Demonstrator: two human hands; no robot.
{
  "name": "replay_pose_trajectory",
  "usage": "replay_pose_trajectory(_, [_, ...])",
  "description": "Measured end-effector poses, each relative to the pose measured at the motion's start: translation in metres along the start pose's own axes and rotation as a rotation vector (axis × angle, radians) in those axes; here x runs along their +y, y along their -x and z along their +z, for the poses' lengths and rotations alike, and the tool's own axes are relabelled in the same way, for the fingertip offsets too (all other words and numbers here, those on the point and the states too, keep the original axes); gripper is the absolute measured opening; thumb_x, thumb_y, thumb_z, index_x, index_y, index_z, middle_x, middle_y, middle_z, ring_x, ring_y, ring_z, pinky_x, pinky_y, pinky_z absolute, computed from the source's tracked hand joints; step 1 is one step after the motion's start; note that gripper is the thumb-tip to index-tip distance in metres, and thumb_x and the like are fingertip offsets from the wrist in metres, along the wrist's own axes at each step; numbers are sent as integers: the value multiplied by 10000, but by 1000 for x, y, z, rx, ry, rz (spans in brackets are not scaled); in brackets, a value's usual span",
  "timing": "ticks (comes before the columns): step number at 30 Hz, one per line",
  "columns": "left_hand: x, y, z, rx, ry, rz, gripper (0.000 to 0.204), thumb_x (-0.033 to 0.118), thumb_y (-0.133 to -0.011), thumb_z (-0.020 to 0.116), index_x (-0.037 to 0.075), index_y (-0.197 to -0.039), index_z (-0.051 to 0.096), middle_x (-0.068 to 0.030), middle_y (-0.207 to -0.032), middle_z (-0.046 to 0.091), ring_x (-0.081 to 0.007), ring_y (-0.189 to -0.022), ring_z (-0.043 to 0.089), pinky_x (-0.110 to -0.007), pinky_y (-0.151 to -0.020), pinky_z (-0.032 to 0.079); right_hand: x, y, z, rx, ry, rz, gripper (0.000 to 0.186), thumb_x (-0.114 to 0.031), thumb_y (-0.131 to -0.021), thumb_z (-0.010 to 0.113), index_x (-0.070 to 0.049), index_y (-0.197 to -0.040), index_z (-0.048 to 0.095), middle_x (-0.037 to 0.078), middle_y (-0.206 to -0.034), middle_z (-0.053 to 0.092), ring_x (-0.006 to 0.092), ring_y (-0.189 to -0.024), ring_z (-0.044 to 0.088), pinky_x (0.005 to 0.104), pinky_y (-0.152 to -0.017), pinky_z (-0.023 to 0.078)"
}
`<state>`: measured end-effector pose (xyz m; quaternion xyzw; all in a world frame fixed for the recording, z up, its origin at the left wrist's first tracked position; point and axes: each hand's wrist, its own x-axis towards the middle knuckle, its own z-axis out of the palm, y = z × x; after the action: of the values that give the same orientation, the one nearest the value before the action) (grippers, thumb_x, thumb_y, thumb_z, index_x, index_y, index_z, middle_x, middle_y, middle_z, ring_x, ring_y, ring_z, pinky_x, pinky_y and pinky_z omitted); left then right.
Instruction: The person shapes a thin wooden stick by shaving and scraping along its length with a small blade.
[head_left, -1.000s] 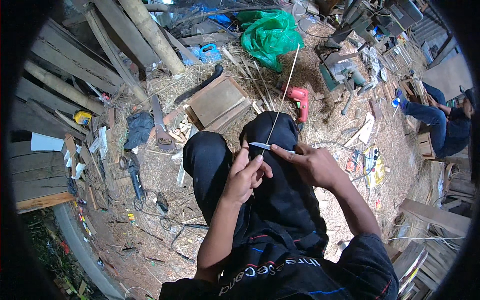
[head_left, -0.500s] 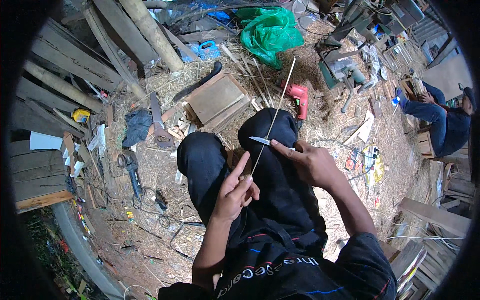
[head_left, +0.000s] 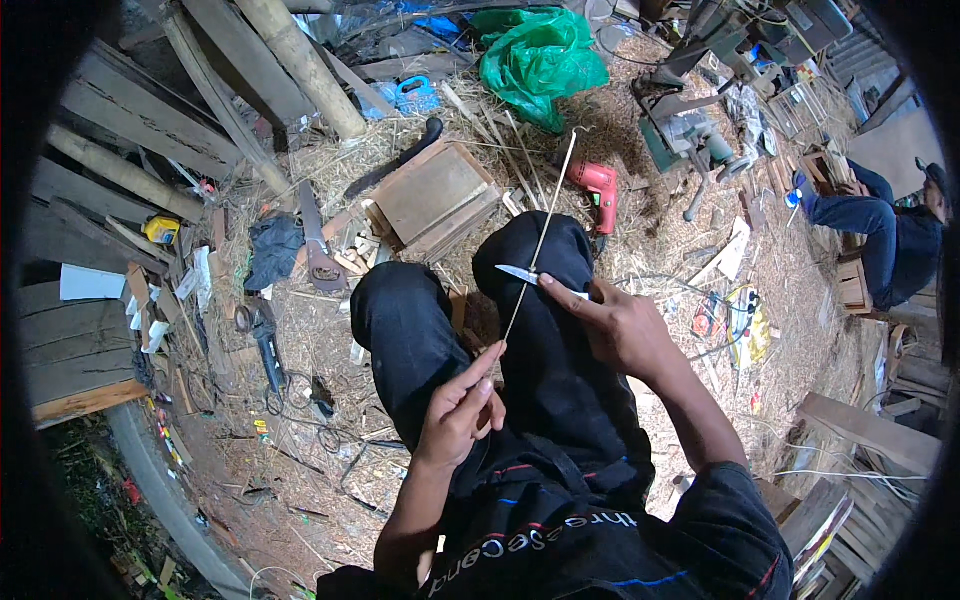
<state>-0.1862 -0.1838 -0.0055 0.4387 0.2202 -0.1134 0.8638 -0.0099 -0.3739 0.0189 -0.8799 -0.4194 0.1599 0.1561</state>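
A long, thin, pale strip (head_left: 547, 225), like bamboo, slants over my right knee, its far end rising past the knee. My left hand (head_left: 458, 425) has the strip's near end at its fingertips, the index finger stretched along it and the other fingers curled; the exact grip is partly hidden. Across the strip lies the blade of a small knife (head_left: 514, 272), pointing left. My right hand (head_left: 632, 335) is closed round the knife's handle, with its index finger laid along the knife towards the strip. Blade and strip meet just above my right thigh.
Beyond my knees are a wooden box (head_left: 430, 200), a red power drill (head_left: 597, 185) and a green plastic sheet (head_left: 540, 65). A handsaw (head_left: 322, 250) and an angle grinder (head_left: 267, 350) lie left. Shavings cover the ground. Another person (head_left: 880, 230) sits at the right.
My left index finger has come down from its raised position onto the strip's near end. The strip's far end has shifted slightly left and nearer. The knife has barely moved.
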Motion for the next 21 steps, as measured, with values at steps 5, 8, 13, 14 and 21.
replay_pose_trajectory(5, [-2, 15, -6, 19, 33, -49, 460, 144, -995, 430, 47, -1442, 377, -21, -619, 540, -20, -476, 374, -163, -446, 273, 3, 2, 2, 5, 5, 9, 796, -67, -773, 566, -417, -1449, 334, 135, -834, 547, 326, -571, 592, 427, -517, 510])
replay_pose_trajectory(8, [-2, 22, -7, 44, 19, -49, 447, 141, -997, 426, 34, -1430, 392, -20, -615, 536, -26, -479, 383, -161, -449, 280, -1, 2, 0, 3, 9, 11, 788, -62, -785, 557, -421, -1449, 330, 130, -841, 545, 321, -576, 596, 423, -514, 509])
replay_pose_trajectory(13, [-6, 36, -8, 61, 11, -52, 442, 133, -997, 421, 24, -1424, 395, -10, -600, 512, -33, -482, 383, -166, -456, 290, -4, 3, -1, -5, 27, 51, 788, -61, -787, 554, -425, -1448, 329, 130, -846, 540, 320, -589, 604, 420, -510, 506])
replay_pose_trajectory(14, [-5, 38, -7, 63, -8, -63, 444, 132, -997, 419, 22, -1426, 392, -1, -591, 493, -37, -484, 379, -169, -459, 292, -3, 4, -1, 9, 29, 53, 786, -65, -789, 553, -427, -1449, 327, 134, -848, 540, 321, -593, 607, 419, -508, 506])
replay_pose_trajectory(21, [0, 64, -8, 68, -45, -133, 452, 132, -1000, 414, 12, -1434, 375, 28, -577, 410, -44, -498, 356, -187, -468, 288, 4, 9, 0, 47, 25, 99, 724, -42, -789, 559, -383, -1413, 424, 113, -797, 522, 299, -622, 586, 408, -541, 488])
